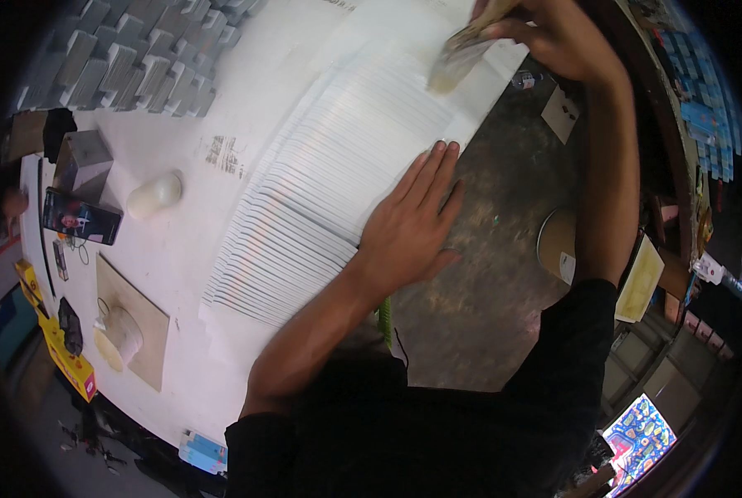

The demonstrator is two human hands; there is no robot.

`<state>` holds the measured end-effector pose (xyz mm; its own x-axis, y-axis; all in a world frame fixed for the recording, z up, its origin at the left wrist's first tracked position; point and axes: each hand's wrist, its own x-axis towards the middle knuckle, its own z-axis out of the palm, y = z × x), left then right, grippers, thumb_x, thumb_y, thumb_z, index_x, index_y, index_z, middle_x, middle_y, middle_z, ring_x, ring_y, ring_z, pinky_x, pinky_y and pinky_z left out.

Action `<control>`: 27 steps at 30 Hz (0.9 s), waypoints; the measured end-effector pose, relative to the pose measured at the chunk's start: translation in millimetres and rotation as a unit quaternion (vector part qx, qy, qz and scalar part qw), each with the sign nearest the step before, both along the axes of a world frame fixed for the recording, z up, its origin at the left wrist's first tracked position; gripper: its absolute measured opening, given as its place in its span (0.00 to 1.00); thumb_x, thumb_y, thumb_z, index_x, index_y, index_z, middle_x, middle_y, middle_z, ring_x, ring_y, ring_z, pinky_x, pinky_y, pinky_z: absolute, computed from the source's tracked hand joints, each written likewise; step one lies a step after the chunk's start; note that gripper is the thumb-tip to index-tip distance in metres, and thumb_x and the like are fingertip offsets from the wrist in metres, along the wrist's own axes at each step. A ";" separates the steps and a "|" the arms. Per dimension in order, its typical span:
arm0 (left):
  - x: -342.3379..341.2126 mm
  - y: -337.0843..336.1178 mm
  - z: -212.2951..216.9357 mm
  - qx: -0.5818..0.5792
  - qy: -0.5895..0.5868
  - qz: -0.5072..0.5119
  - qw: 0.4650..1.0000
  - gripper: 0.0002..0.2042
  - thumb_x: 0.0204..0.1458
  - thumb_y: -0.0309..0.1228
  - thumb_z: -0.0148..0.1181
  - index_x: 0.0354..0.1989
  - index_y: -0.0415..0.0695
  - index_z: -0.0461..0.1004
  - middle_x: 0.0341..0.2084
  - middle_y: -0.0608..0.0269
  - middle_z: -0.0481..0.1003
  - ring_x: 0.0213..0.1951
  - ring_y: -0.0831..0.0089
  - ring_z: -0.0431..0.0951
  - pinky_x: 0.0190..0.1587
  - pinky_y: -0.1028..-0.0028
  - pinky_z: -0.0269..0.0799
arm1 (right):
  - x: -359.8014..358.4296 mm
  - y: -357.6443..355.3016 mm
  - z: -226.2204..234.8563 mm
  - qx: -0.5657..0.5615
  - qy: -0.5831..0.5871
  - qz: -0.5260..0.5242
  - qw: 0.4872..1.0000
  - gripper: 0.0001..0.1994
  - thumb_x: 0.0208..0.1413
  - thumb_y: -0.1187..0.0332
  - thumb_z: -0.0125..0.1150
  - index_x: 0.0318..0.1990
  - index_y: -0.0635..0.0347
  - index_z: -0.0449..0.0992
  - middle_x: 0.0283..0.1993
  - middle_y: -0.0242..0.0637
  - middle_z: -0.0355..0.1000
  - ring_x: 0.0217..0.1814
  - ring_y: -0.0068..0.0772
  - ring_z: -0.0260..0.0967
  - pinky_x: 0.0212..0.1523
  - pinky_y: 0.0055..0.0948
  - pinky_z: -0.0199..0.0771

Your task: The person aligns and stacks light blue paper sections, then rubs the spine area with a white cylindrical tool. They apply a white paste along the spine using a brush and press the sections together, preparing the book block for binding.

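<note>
My right hand (545,40) is closed round a flat brush (464,60) with pale bristles, blurred at the tip. It holds the brush over the far end of a long fan of overlapping white sheets (305,195) on the white table. The sheets' edges show as close parallel lines, and a darker gap crosses the fan at its middle. My left hand (412,212) lies flat along the fan's right side, fingers stretched out and pointing away, holding nothing. Its forearm crosses the near right corner of the sheets.
Many grey-white stacks (130,62) fill the table's far left. Nearer stand a phone (80,217) against a box (85,162), a white cylinder (155,195), and a tub (119,338) on a brown board (157,349). A brown drum (557,241) sits on the floor to the right.
</note>
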<state>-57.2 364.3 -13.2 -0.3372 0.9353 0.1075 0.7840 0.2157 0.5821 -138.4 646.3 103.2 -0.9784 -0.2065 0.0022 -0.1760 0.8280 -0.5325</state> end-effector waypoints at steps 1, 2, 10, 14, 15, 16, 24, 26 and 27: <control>-0.6 0.0 -1.0 0.003 -0.003 0.006 1.000 0.43 0.37 0.49 0.80 0.62 0.36 0.76 0.76 0.34 0.52 0.78 0.45 0.52 0.79 0.54 0.51 | 0.9 -3.9 5.9 0.021 0.039 0.005 0.999 0.09 0.50 0.82 0.72 0.39 0.64 0.86 0.36 0.41 0.82 0.39 0.35 0.80 0.42 0.36 0.79; -1.1 -0.1 -2.2 0.007 -0.006 0.011 1.000 0.43 0.37 0.49 0.80 0.62 0.36 0.75 0.76 0.34 0.52 0.78 0.45 0.52 0.79 0.54 0.51 | 9.1 -12.0 15.4 -0.030 0.054 -0.004 0.998 0.07 0.48 0.82 0.73 0.36 0.65 0.86 0.35 0.41 0.82 0.38 0.35 0.80 0.41 0.36 0.79; 0.2 -1.2 -2.2 0.005 0.000 0.000 1.000 0.42 0.39 0.49 0.79 0.62 0.36 0.75 0.76 0.34 0.51 0.78 0.44 0.52 0.80 0.55 0.48 | 2.1 7.8 4.5 0.012 0.069 -0.007 0.998 0.05 0.53 0.85 0.69 0.36 0.67 0.85 0.36 0.43 0.82 0.38 0.35 0.81 0.43 0.32 0.81; 2.0 -2.0 -5.5 -0.010 0.012 0.004 1.000 0.41 0.41 0.50 0.78 0.63 0.37 0.75 0.76 0.34 0.51 0.78 0.44 0.52 0.80 0.54 0.48 | 27.4 -24.0 18.3 -0.193 0.049 0.089 0.976 0.06 0.59 0.74 0.69 0.43 0.62 0.84 0.46 0.44 0.82 0.44 0.39 0.82 0.45 0.37 0.84; 0.7 -1.6 -4.5 -0.014 0.021 0.001 1.000 0.41 0.42 0.50 0.78 0.64 0.38 0.74 0.76 0.34 0.51 0.78 0.44 0.51 0.80 0.54 0.48 | 23.0 -38.4 10.7 -0.238 0.064 0.180 0.952 0.06 0.58 0.75 0.69 0.42 0.63 0.84 0.46 0.45 0.82 0.45 0.40 0.82 0.45 0.36 0.84; 0.9 -7.6 -6.1 -0.031 0.017 0.018 0.999 0.42 0.42 0.50 0.78 0.64 0.38 0.74 0.77 0.34 0.51 0.78 0.44 0.51 0.80 0.54 0.47 | 10.9 -63.6 -8.3 -0.291 0.080 0.287 0.909 0.06 0.57 0.76 0.70 0.42 0.64 0.84 0.47 0.46 0.82 0.45 0.40 0.82 0.45 0.35 0.85; 2.2 -6.0 -9.3 -0.027 0.031 -0.002 0.999 0.40 0.44 0.52 0.76 0.63 0.37 0.75 0.76 0.33 0.51 0.78 0.43 0.50 0.80 0.54 0.45 | 21.0 -65.2 -8.6 -0.118 0.179 0.090 0.973 0.09 0.57 0.79 0.69 0.46 0.68 0.83 0.44 0.45 0.82 0.48 0.36 0.82 0.49 0.33 0.82; 0.6 -5.5 -9.1 -0.026 0.030 -0.004 0.999 0.40 0.44 0.52 0.75 0.62 0.36 0.76 0.76 0.32 0.51 0.79 0.44 0.49 0.81 0.54 0.44 | 39.5 -89.2 -10.0 -0.277 0.048 0.031 0.959 0.08 0.58 0.78 0.70 0.44 0.69 0.83 0.45 0.45 0.81 0.48 0.33 0.81 0.49 0.32 0.82; -1.0 -4.4 -8.5 -0.027 0.035 -0.008 0.999 0.41 0.44 0.52 0.75 0.62 0.35 0.75 0.76 0.32 0.51 0.79 0.44 0.49 0.81 0.54 0.44 | 39.5 -95.7 -19.4 -0.195 0.028 0.030 0.980 0.08 0.60 0.74 0.71 0.44 0.69 0.84 0.42 0.42 0.81 0.45 0.27 0.79 0.45 0.28 0.80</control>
